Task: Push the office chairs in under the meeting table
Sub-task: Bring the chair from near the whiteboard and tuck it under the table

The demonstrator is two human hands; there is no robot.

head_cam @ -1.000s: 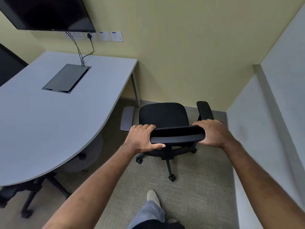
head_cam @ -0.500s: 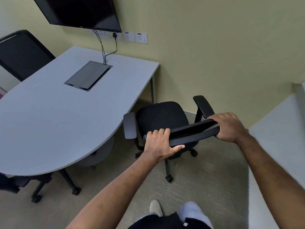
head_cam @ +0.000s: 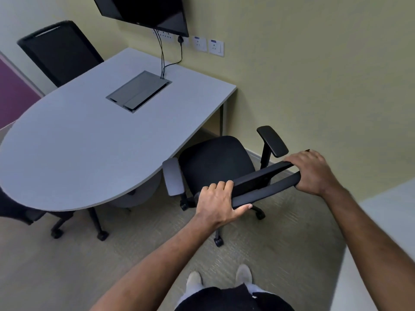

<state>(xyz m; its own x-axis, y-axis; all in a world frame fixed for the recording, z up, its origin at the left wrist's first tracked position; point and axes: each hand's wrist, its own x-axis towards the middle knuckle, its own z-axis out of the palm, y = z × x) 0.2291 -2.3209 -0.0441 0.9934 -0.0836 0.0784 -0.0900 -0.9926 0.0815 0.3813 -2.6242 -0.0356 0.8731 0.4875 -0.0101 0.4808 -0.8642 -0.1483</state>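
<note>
A black office chair (head_cam: 215, 162) on castors stands beside the right edge of the grey meeting table (head_cam: 74, 149), its seat facing the table and its grey left armrest close to the table's rim. My left hand (head_cam: 219, 202) grips the left end of the chair's backrest top. My right hand (head_cam: 311, 171) grips the right end. A second black chair (head_cam: 60, 52) stands at the table's far side. A third chair (head_cam: 27, 212) sits tucked under the table's near left curve, mostly hidden.
A cable box (head_cam: 138, 92) is set in the tabletop, with cables running up to a wall monitor (head_cam: 146, 12) and sockets (head_cam: 206, 46). A yellow wall lies close behind the chair. A white partition (head_cam: 381, 243) bounds the right. My feet (head_cam: 220, 279) stand on carpet.
The chair has turned and rolled left toward the table with both hands on its backrest. My view has swung left, showing the far chair and more of the table.
</note>
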